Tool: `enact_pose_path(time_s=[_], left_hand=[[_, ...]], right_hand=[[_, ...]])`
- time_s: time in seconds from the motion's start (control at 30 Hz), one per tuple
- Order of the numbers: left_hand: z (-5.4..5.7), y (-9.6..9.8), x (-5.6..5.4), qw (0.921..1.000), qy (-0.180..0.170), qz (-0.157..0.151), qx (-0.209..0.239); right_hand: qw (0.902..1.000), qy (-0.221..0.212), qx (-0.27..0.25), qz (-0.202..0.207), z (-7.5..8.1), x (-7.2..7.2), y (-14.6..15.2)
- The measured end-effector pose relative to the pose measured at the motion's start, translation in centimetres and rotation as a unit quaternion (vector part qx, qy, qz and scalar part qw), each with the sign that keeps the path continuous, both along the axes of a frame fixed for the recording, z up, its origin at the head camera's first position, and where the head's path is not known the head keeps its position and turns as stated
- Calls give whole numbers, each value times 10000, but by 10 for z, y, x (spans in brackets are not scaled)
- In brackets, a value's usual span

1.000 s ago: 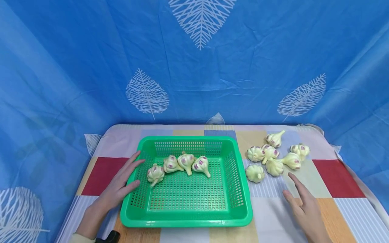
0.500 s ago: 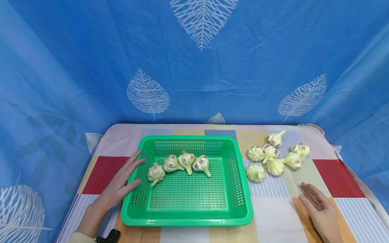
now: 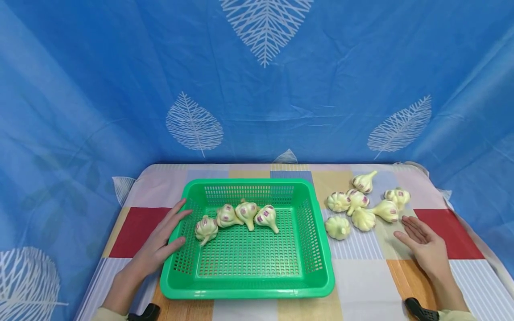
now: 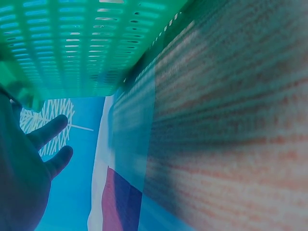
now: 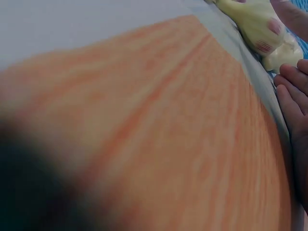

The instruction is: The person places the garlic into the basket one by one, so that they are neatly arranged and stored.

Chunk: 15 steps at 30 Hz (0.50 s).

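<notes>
A green plastic basket (image 3: 246, 293) stands on the table, holding several garlic bulbs (image 3: 266, 216) toward its back left. My left hand (image 3: 158, 243) rests at the basket's left rim, fingers spread and extended. In the left wrist view, two fingers of that hand stretch beside the perforated basket wall (image 4: 72, 53). To the right of the basket lies a loose group of several garlic bulbs (image 3: 363, 219). My right hand (image 3: 427, 247) is just right of the group, relaxed and holding nothing, fingertips near one bulb (image 3: 387, 211). The right wrist view catches bulbs (image 5: 262, 26) beside the fingers.
A patchwork-patterned cloth (image 3: 357, 285) covers the table. Behind and at both sides hangs a blue curtain (image 3: 257, 111) with white leaf prints. Dark straps (image 3: 419, 308) show near both wrists.
My right hand first drew back toward the lower right, away from the bulbs, then moved forward to the group's right side. The left hand, basket and garlic stay in place.
</notes>
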<state>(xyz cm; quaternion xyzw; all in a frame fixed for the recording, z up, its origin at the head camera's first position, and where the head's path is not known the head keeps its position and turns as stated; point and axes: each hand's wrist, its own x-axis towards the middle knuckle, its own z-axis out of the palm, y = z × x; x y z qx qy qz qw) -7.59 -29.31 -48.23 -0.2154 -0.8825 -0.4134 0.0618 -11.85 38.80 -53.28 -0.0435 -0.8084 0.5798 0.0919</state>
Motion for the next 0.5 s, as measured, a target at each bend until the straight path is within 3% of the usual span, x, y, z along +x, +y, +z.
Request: enact_pose_path(time_s=[0.27,0.5], left_hand=[[1,0,-1,10000,-81,4,-34],[2,1,0,9999,-90,34,-28]], right_hand=[[9924,-363,1180,15,8,-23,3],[9888,-741,1294,59,10,-38,-4]])
